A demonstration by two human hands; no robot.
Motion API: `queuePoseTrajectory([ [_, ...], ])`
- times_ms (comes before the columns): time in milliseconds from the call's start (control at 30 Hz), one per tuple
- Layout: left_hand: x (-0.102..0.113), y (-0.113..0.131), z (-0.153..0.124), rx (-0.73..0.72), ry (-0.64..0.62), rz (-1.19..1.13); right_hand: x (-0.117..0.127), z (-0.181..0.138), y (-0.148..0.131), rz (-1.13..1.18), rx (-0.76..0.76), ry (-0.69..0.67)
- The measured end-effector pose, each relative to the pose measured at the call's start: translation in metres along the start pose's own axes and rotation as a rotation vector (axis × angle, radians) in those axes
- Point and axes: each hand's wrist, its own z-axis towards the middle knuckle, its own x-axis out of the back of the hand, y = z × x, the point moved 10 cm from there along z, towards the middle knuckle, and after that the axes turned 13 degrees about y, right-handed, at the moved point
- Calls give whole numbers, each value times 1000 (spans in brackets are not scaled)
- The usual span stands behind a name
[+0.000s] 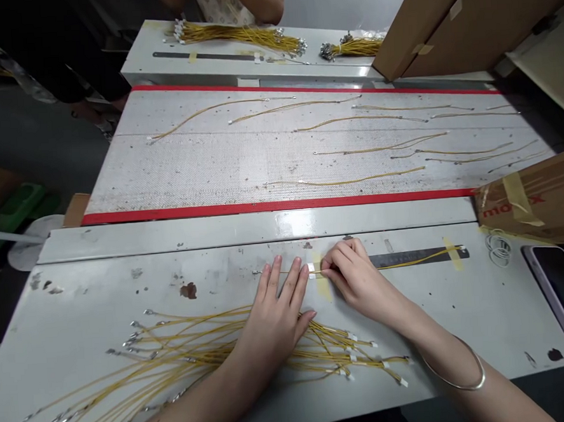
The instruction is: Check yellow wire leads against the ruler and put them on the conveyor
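Observation:
A yellow wire harness [409,262] lies along a dark steel ruler [399,258] taped to the bench, its white connector at the ruler's right end. My left hand [281,310] lies flat with fingers stretched out, pressing the wire's left part against the bench; a metal terminal [256,273] sticks out beyond the fingertips. Thumb and fingers of my right hand [350,273] are pinched on the wire near the ruler's left end, beside a small white marker [311,271]. Under and around my left forearm spreads a loose pile of yellow wires [200,356] with metal terminals and white connectors.
Beyond the bench runs a red-edged conveyor belt [188,172] carrying several scattered wires. Across it, a person [245,3] sits by wire bundles [237,35]. At right are a cardboard box [558,194], white rings [498,249] and a phone [561,289].

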Motion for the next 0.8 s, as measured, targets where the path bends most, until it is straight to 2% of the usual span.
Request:
queuePoseTrajectory([
  [433,2,0,0,17,24,-28,3,0,0,9,35,21],
  [600,3,-3,-1,58,41,-104,-3,0,1,13,-5,0],
  [667,11,-5,-1,82,72,-149,-3,0,2,43,-42,-20],
  [733,29,-3,0,73,160,-226,7,1,5,119,-76,-38],
  [800,55,7,-1,-12,282,-341,37,8,12,203,-99,10],
])
